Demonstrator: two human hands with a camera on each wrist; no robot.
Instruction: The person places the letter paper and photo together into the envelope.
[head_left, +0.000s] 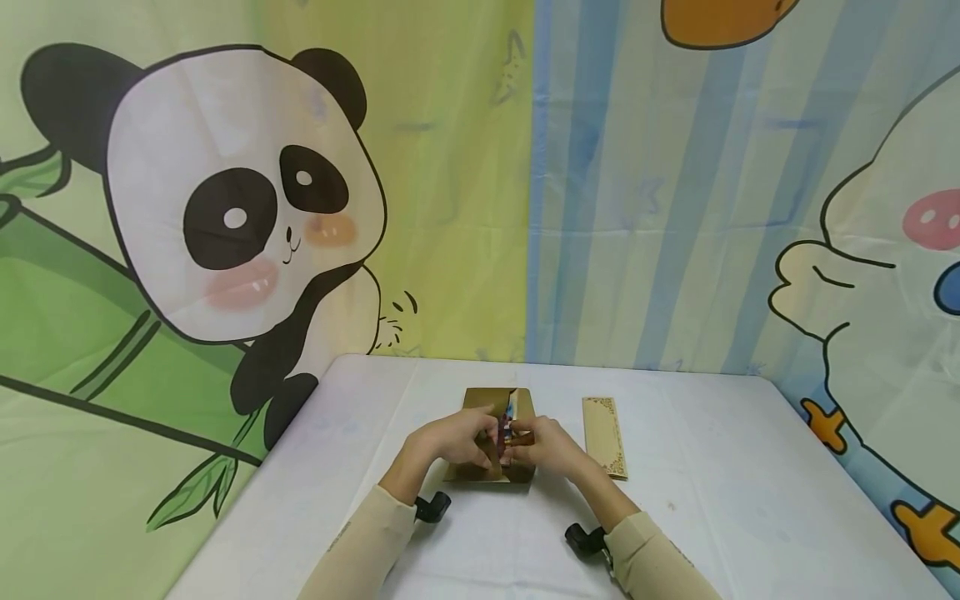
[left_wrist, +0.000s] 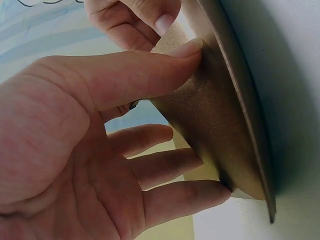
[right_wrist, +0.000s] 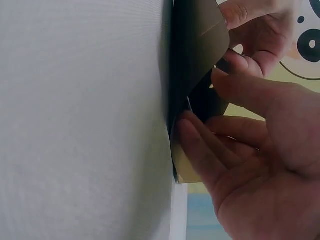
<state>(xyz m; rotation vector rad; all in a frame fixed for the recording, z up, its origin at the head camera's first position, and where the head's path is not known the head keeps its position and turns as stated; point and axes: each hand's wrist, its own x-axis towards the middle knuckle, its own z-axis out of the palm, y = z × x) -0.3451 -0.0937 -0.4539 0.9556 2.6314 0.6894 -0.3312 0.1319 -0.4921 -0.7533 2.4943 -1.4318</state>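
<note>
A gold-brown cardboard folder [head_left: 480, 398] lies on the table with a flap raised, and a narrow strip of colourful print shows at its middle. My left hand [head_left: 459, 437] pinches the raised brown flap [left_wrist: 200, 115], thumb on its outer face and other fingers behind its edge. From the other side my right hand [head_left: 551, 446] grips at the folder's opening, its fingertips partly inside the dark gap. What those hidden fingertips touch inside cannot be made out. In the right wrist view the folder [right_wrist: 205, 35] bows up between both hands.
A cream card with ornate brown corners [head_left: 604, 437] lies just right of the folder. White cloth covers the table [head_left: 712, 467]. Behind it hangs a curtain [head_left: 450, 167] printed with a panda and other cartoon figures.
</note>
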